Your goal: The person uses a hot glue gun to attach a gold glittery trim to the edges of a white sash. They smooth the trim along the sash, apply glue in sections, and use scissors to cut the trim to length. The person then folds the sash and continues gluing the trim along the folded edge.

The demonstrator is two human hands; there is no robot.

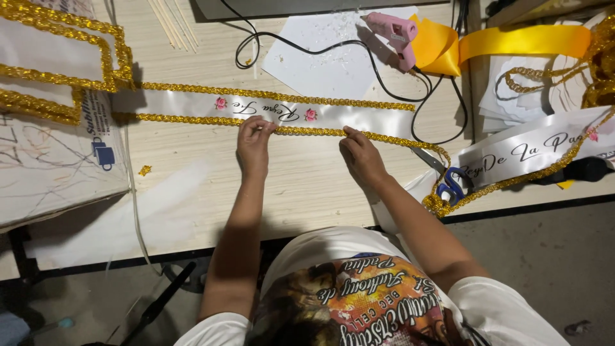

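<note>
A white satin sash [192,106] with script lettering and two small pink roses lies across the wooden table [301,186]. Gold glitter trim [307,131] runs along both of its long edges. My left hand [254,144] pinches the near gold trim against the sash edge. My right hand [360,157] presses the same trim a little further right, fingertips on the braid. The loose end of the trim curls off to the right toward blue-handled scissors [451,182].
A pink glue gun [396,35] with a black cord rests on white paper at the back. Yellow ribbon [512,41] and a second lettered sash [532,150] lie at right. Gold-edged white pieces [57,57] and a cardboard sheet [51,166] sit at left.
</note>
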